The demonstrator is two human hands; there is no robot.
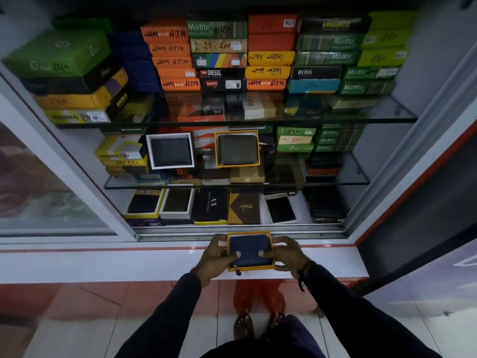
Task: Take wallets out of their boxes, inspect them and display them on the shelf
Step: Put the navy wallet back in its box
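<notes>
A dark blue zip wallet lies in an open yellow-rimmed box that I hold in front of the cabinet's bottom ledge. My left hand grips the box's left side with its thumb on the wallet. My right hand grips the right side, its thumb also on the wallet. On the middle glass shelf two opened boxes stand on display: a white box with a black wallet and a yellow-rimmed box with a dark olive wallet.
The top glass shelf carries stacked closed wallet boxes in green, orange, yellow and black. The bottom shelf holds several opened boxes and closed ones. A sliding glass door stands at the left. A white counter ledge runs under my hands.
</notes>
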